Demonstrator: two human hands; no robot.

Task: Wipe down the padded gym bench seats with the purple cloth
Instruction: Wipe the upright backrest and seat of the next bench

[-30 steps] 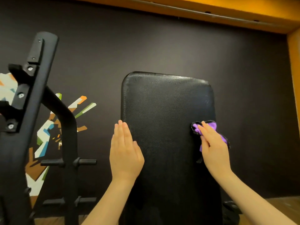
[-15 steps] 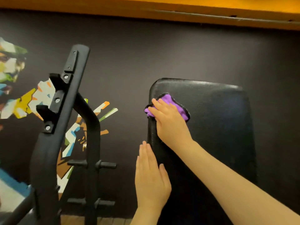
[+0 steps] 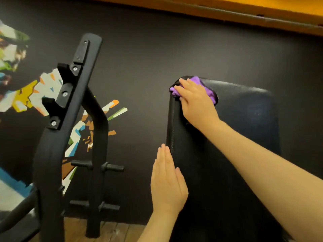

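From the head view we look down on the black padded bench [image 3: 236, 137], its pad raised toward the dark wall, and we place everything against that pad. The purple cloth [image 3: 206, 88] sits bunched at the pad's upper left corner, partly draped over the rounded edge. Our right hand [image 3: 195, 102] lies on top of it, fingers spread forward and pressing the cloth into the vinyl, the fingertips curling a little over the corner; we would call this a pressing hold, not a clenched fist. Our left hand [image 3: 167, 182] rests flat and relaxed against the pad's left side edge, lower down, fingers straight and together, gripping nothing. To the left of the pad, well apart from it, stands a black rack upright [image 3: 70, 110] with pegs, in front of a coloured mural.

We judge the cloth to be light, soft and limp, so it will fold and slip out from under the palm unless we keep broad pressure across its middle. The pad looks smooth and slightly glossy, firm with some give, so the cloth should glide easily. The stitched seam along the left edge probably needs fingertip pressure through the cloth.
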